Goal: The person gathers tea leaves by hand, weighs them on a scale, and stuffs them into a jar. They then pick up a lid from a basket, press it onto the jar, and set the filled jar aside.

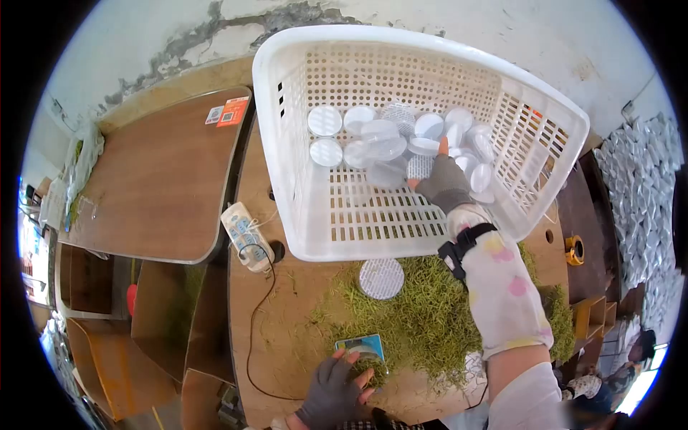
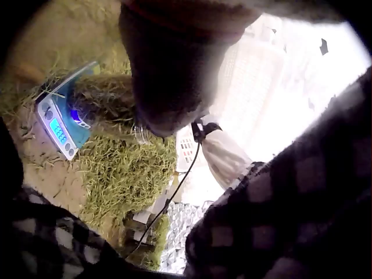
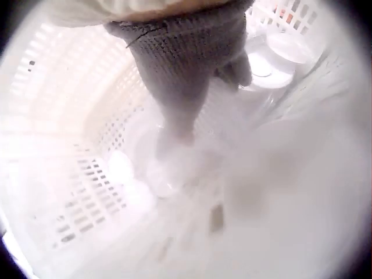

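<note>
In the head view, the gloved left hand (image 1: 331, 394) has its fingers curled at the rim of a clear jar (image 1: 364, 352) on a small blue-topped scale (image 1: 377, 340). The left wrist view shows dried green strands inside the jar (image 2: 104, 104) and the scale's lit display (image 2: 58, 130). Inside a white basket (image 1: 358, 251), the gloved right hand (image 1: 446, 183) has its thumb and a finger spread among round clear and white lids (image 1: 383, 148). In the right wrist view, its fingers (image 3: 180, 125) point down among lids, blurred.
A pile of green strands (image 1: 423, 315) lies before the basket, with a printed round lid (image 1: 381, 279) at its edge. A white power strip (image 1: 247, 236) and cable are left of the basket. Cardboard boxes (image 1: 122, 365) stand at lower left, a yellow tape roll (image 1: 574, 251) at right.
</note>
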Demonstrator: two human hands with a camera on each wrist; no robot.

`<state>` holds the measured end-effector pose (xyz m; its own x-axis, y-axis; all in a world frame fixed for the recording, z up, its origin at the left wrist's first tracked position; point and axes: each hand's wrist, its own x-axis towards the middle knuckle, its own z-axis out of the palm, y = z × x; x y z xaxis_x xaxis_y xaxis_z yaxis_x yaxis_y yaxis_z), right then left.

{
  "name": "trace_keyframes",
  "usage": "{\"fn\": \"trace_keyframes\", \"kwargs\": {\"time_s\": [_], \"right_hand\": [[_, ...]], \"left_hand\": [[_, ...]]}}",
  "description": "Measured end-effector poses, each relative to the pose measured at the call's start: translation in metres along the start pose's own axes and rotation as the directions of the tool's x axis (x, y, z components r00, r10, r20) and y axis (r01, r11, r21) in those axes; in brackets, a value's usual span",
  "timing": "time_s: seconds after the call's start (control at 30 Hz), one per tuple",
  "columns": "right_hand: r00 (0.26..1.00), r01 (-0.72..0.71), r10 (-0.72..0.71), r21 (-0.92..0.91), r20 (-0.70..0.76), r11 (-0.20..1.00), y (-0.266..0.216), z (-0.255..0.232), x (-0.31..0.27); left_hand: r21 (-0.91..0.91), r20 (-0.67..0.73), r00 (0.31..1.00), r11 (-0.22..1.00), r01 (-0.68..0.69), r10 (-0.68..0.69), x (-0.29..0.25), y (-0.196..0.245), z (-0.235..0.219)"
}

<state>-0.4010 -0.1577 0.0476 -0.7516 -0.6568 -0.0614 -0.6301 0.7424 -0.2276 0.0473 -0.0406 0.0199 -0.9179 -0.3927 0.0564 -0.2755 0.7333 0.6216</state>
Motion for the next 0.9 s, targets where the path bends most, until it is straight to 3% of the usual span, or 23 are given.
{"fn": "trace_keyframes", "kwargs": {"time_s": [0.03, 0.1, 0.17, 0.23, 0.27, 0.3, 0.37, 0.4, 0.47, 0.5, 0.57, 0.6, 0.63, 0.67, 0.7, 0.73, 0.8, 0.9], "right_hand": [[1.0, -0.001, 0.001, -0.007, 0.007, 1.0, 0.008, 0.0, -0.01], [0.991, 0.133, -0.132, 0.04, -0.032, 0.99, 0.028, 0.005, -0.025], [0.988, 0.15, -0.149, 0.039, -0.031, 0.988, 0.054, 0.025, -0.027], [0.988, 0.15, -0.151, 0.015, 0.026, 0.989, 0.069, 0.035, -0.031], [0.999, 0.032, -0.035, 0.088, 0.029, 0.996, 0.059, 0.028, -0.039], [0.999, 0.037, -0.039, 0.095, 0.019, 0.995, 0.056, 0.025, -0.042], [0.961, 0.252, -0.251, -0.008, -0.113, 0.968, 0.051, 0.026, -0.048], [0.963, 0.247, -0.245, 0.004, -0.114, 0.969, 0.04, 0.023, -0.054], [0.992, 0.121, -0.122, 0.022, 0.033, 0.992, 0.014, 0.018, -0.058], [0.992, 0.117, -0.118, 0.025, 0.033, 0.993, 0.008, 0.026, -0.052], [0.987, -0.132, 0.135, -0.045, 0.084, 0.99, -0.001, 0.04, -0.037], [0.983, -0.12, 0.127, -0.059, 0.132, 0.991, -0.002, 0.04, -0.032], [0.957, -0.241, 0.247, -0.059, 0.149, 0.969, -0.001, 0.053, -0.021], [0.938, -0.346, 0.347, -0.057, 0.013, 0.936, 0.003, 0.071, -0.009], [0.916, -0.4, 0.402, -0.073, 0.011, 0.914, 0.016, 0.071, -0.012], [0.929, -0.368, 0.369, -0.071, 0.006, 0.927, 0.025, 0.063, -0.019], [0.963, -0.27, 0.271, -0.057, 0.005, 0.961, 0.025, 0.041, -0.032], [1.0, -0.007, 0.007, -0.007, 0.031, 1.0, -0.002, 0.028, -0.036]], "left_hand": [[0.003, -0.019, 1.0, 1.0, -0.018, 0.018, -0.001, -0.002, 0.002], [-0.003, -0.045, 0.999, 1.0, -0.023, 0.023, -0.004, 0.001, 0.001], [0.007, -0.042, 0.999, 0.999, -0.033, 0.034, -0.002, 0.005, -0.006], [0.002, -0.057, 0.998, 0.999, -0.035, 0.035, -0.004, 0.008, -0.007], [0.007, -0.053, 0.998, 0.999, -0.039, 0.039, -0.005, 0.008, -0.008], [0.011, -0.047, 0.998, 0.999, -0.039, 0.04, -0.005, 0.007, -0.008], [0.026, -0.053, 0.998, 0.999, -0.033, 0.034, -0.006, 0.008, -0.004], [0.029, -0.054, 0.998, 0.999, -0.025, 0.026, -0.007, 0.008, -0.004], [0.04, -0.039, 0.999, 0.999, -0.018, 0.02, -0.007, 0.011, -0.007], [0.044, -0.035, 0.999, 0.999, -0.012, 0.013, -0.006, 0.012, -0.007], [0.021, -0.023, 1.0, 1.0, -0.01, 0.011, -0.004, 0.01, -0.004], [-0.007, -0.01, 1.0, 1.0, -0.012, 0.012, -0.003, 0.008, -0.003], [-0.018, 0.017, 0.999, 0.999, -0.038, 0.039, -0.001, 0.007, -0.004], [-0.008, 0.041, 0.999, 1.0, -0.018, 0.018, 0.0, 0.008, -0.006], [-0.002, 0.07, 0.998, 1.0, 0.0, 0.0, 0.0, 0.01, -0.007], [-0.028, 0.104, 0.994, 0.999, -0.034, 0.036, 0.002, 0.013, -0.007], [0.044, 0.075, 0.997, 0.999, 0.017, -0.02, 0.001, 0.018, -0.01], [0.067, 0.073, 0.997, 0.997, -0.033, 0.028, 0.0, 0.014, -0.01]]}}
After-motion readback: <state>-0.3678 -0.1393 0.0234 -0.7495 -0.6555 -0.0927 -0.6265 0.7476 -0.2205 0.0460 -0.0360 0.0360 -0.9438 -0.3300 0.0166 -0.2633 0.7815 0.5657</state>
